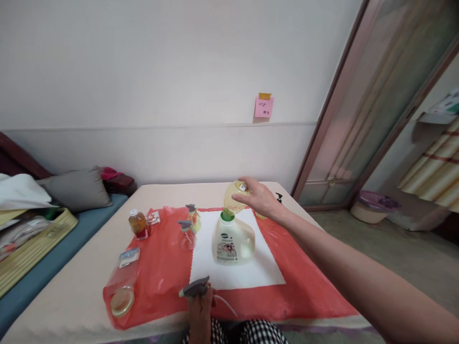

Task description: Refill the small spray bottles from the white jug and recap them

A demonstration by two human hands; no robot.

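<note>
My right hand (pixel 260 197) grips a clear yellowish bottle (pixel 234 195) tipped upside down, its mouth in a green funnel (pixel 227 215) on a white detergent jug (pixel 231 240). The jug stands on a white sheet (pixel 258 267) laid over a red plastic sheet (pixel 161 267). Near the table's front edge my left hand (pixel 200 306) is closed round a grey spray trigger head (pixel 195 287) with a thin tube trailing to the right.
Two small spray bottles (pixel 190 223) and a small amber bottle (pixel 138 224) stand on the red sheet's left. A clear bottle (pixel 124 284) lies on its side at the front left. Cushions and a basket (pixel 32 239) lie left of the beige table (pixel 82 267). A glass door (pixel 366 105) stands to the right.
</note>
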